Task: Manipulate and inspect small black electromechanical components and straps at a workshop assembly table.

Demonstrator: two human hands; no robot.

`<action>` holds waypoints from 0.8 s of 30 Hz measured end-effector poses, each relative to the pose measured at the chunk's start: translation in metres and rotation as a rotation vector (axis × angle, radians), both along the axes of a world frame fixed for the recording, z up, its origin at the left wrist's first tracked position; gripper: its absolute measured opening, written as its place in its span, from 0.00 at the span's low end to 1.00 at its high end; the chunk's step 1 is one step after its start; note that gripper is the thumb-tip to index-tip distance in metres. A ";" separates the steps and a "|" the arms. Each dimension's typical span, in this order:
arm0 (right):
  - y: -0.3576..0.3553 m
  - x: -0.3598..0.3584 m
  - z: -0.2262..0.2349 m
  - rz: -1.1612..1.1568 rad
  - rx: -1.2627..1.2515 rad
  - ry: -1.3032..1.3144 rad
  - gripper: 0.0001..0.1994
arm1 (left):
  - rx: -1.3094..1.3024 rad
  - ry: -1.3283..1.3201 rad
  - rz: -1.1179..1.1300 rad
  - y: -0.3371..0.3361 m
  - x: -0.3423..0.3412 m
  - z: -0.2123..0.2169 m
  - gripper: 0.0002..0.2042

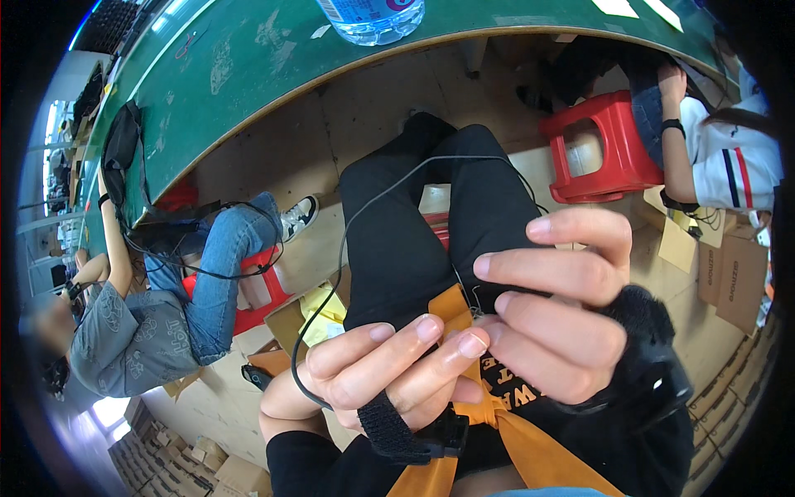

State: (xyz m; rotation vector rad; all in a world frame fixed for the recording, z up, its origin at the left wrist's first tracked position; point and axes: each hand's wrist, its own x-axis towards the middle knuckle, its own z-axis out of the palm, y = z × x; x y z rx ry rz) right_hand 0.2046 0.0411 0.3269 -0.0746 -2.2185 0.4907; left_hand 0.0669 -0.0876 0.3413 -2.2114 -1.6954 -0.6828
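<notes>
In front of my lap, my left hand (397, 364) and my right hand (567, 302) come together, fingertips almost touching. The left fingers are pinched together. The right fingers curl inward, the upper ones a little apart, with the thumb hidden. Some thin, pale wire-like strands (474, 300) show between the fingertips, too fine to name. Right behind them is the end of an orange cloth band (451, 306), knotted below. A black strap (389, 427) wraps my left hand, and a dark device (654, 356) sits at my right wrist. A thin black cable (344, 248) loops over my thighs.
A green-topped table (248, 74) curves across the far side, with a clear plastic bottle (377, 21) at its edge. Seated people are on both sides, one near a red stool (600, 149) on the right. Cardboard boxes (733, 277) stand on the floor.
</notes>
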 end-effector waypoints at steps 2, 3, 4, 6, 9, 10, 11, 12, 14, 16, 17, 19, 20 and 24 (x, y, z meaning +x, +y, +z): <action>0.003 0.000 0.006 0.027 -0.085 -0.033 0.07 | -0.076 0.006 0.076 -0.001 0.002 0.004 0.08; 0.005 0.000 0.006 0.045 -0.102 -0.018 0.06 | -0.073 0.005 0.074 -0.002 0.002 0.003 0.08; 0.007 0.003 0.008 0.045 -0.112 -0.054 0.06 | -0.050 0.003 0.082 -0.002 0.002 0.002 0.08; 0.007 0.001 0.007 0.042 -0.110 -0.054 0.07 | -0.027 0.001 0.089 -0.003 0.002 0.001 0.08; 0.006 -0.001 0.009 0.041 -0.134 -0.071 0.09 | -0.041 0.029 0.089 -0.003 0.000 0.000 0.08; 0.006 -0.001 0.008 0.052 -0.116 -0.073 0.08 | -0.006 0.061 0.064 -0.002 -0.002 -0.003 0.09; 0.007 -0.001 0.008 0.062 -0.097 -0.075 0.08 | 0.029 0.092 0.038 -0.002 -0.003 -0.005 0.10; 0.006 -0.001 0.008 0.064 -0.098 -0.075 0.08 | 0.028 0.093 0.039 -0.002 -0.003 -0.007 0.10; 0.006 -0.002 0.010 0.093 -0.167 -0.084 0.07 | 0.077 0.124 0.061 -0.002 -0.003 -0.009 0.10; 0.006 -0.002 0.008 0.105 -0.187 -0.061 0.07 | 0.086 0.137 0.054 -0.001 -0.003 -0.010 0.10; 0.005 -0.002 0.007 0.121 -0.209 -0.037 0.06 | 0.093 0.151 0.049 -0.001 -0.004 -0.011 0.11; 0.005 -0.002 0.004 0.132 -0.234 -0.011 0.06 | 0.123 0.155 0.021 0.002 -0.008 -0.014 0.11; 0.005 -0.002 0.003 0.145 -0.259 0.015 0.05 | 0.154 0.160 -0.006 0.003 -0.009 -0.015 0.12; 0.004 -0.005 -0.002 0.197 -0.309 0.051 0.04 | 0.099 0.164 -0.005 -0.001 -0.008 -0.011 0.12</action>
